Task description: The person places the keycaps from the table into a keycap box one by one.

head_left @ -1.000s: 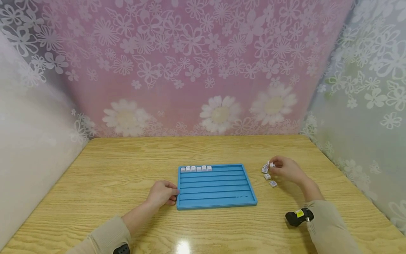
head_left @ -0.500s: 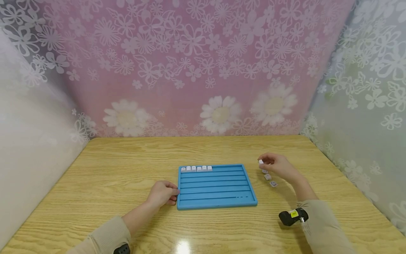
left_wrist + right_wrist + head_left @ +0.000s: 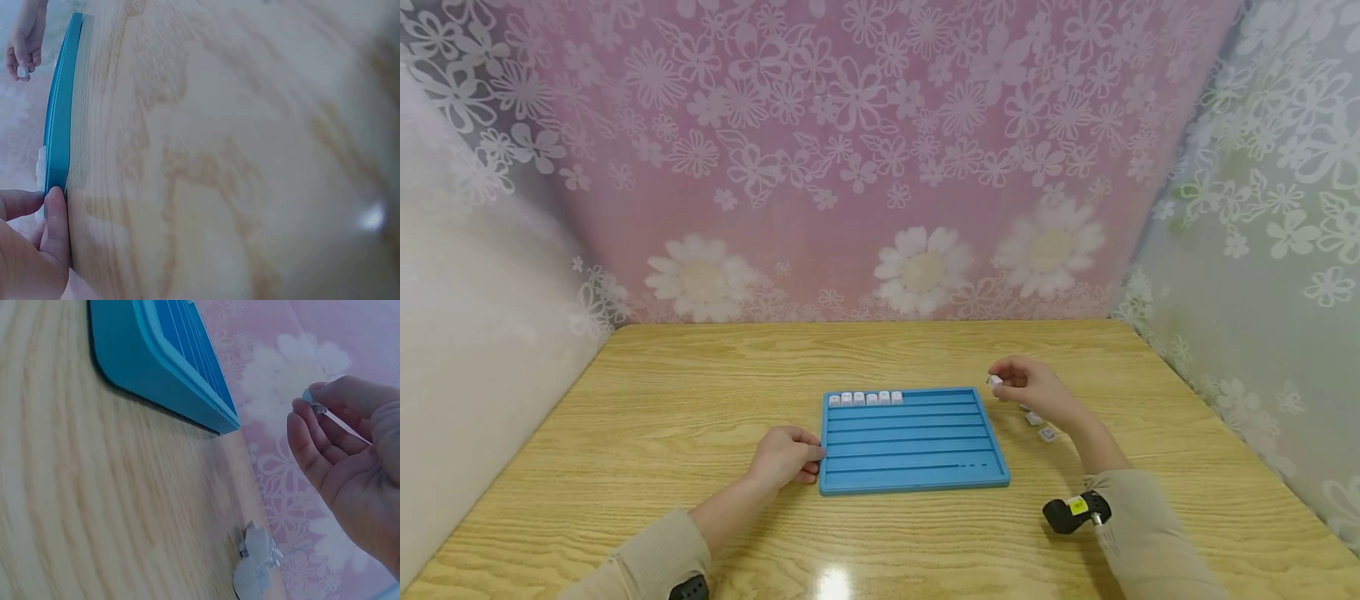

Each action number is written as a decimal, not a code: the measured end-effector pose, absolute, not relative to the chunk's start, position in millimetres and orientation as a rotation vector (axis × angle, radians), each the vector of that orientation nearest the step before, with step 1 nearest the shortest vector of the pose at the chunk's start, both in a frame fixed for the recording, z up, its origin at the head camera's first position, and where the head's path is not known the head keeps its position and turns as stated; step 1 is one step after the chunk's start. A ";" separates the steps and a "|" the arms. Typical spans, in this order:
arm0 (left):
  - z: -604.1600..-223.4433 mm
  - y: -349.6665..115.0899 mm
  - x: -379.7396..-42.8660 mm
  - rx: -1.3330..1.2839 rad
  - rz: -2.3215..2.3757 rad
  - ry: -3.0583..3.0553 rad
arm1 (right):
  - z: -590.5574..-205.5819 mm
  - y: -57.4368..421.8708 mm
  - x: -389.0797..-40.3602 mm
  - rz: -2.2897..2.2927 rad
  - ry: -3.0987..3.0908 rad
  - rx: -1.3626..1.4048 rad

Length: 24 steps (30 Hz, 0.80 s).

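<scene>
A blue ridged tray (image 3: 910,446) lies in the middle of the table, with several white keycaps (image 3: 872,399) lined up at the left of its top row. At its left edge, my left hand (image 3: 781,457) pinches the rim between thumb and finger; the left wrist view shows a fingertip against the outer wall (image 3: 61,131). My right hand (image 3: 1037,393) is raised just beyond the tray's top right corner. Between its thumb and fingertips it pinches one white keycap (image 3: 995,381), whose underside edge shows in the right wrist view.
A few loose keycaps (image 3: 1047,434) lie on the wooden table (image 3: 700,367) right of the tray, partly hidden behind the right hand. Floral curtains (image 3: 850,167) stand along the back and both sides. Black wrist devices (image 3: 1075,512) sit on the sleeves.
My right hand has picked up a keycap from the loose group and carried it left toward the tray. The left hand has stayed at the tray's left edge.
</scene>
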<state>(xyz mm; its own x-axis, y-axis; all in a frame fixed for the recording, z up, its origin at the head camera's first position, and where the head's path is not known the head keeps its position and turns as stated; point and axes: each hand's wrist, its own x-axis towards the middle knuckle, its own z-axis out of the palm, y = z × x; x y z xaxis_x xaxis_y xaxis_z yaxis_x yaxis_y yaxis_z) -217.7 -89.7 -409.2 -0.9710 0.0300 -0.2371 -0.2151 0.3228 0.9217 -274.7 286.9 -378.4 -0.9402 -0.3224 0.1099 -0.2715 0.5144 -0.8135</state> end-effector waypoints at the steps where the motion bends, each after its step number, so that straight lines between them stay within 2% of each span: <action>1: -409.3 -89.7 -217.8 -0.168 1.709 2.373 | -378.0 285.2 -274.6 -1.431 2.681 -0.529; 24: -410.5 -91.2 -218.4 -0.162 1.706 2.383 | -385.3 249.8 -282.7 -1.449 2.577 -0.574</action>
<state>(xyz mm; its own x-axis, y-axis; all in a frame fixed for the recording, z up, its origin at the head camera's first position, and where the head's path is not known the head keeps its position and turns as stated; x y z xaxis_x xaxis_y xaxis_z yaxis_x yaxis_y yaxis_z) -218.4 -91.2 -410.5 -0.9728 0.0303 -0.2297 -0.2077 0.3253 0.9225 -282.7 249.8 -385.3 -0.9193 -0.3870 0.0715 -0.2620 0.4664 -0.8449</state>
